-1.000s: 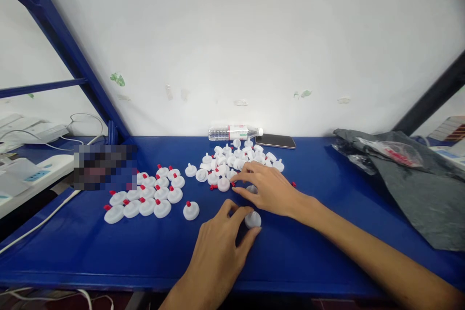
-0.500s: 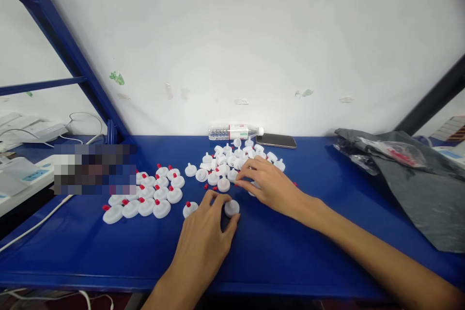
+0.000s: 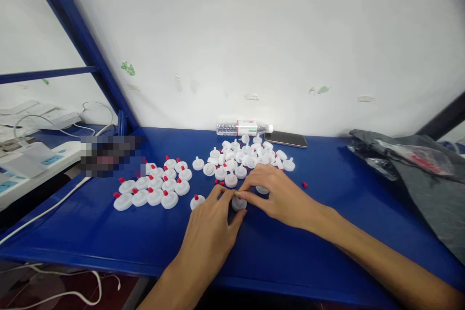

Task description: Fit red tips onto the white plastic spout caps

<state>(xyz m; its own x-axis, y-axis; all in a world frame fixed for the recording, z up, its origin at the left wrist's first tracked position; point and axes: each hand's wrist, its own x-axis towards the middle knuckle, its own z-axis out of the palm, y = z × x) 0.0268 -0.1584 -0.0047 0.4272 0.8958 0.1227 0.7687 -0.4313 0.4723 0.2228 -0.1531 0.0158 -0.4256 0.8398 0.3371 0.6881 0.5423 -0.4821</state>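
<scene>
My left hand (image 3: 214, 218) curls its thumb and fingers round a white round plastic lid (image 3: 239, 204) with a spout, keeping it on the table. Right above that lid, the thumb and forefinger of my right hand (image 3: 274, 193) are pinched together at its spout. They seem to hold a small red cap, mostly hidden by the fingertips. Beside my left hand stands a white lid with a red tip (image 3: 197, 201), partly covered. A heap of white lids without red tips (image 3: 228, 156) lies beyond both hands. A few loose red caps (image 3: 219, 183) lie before the heap.
Rows of white lids with red tips (image 3: 155, 197) stand on the blue table (image 3: 290, 266) at left. A water bottle (image 3: 247, 128) and a phone (image 3: 286, 139) lie against the wall. A grey plastic bag (image 3: 410, 174) covers the right side. A white cable (image 3: 47, 208) crosses at left.
My right hand has come from the edge of the heap to the lid in my left hand, and its fingertips have closed at the spout. The camera view has shifted slightly.
</scene>
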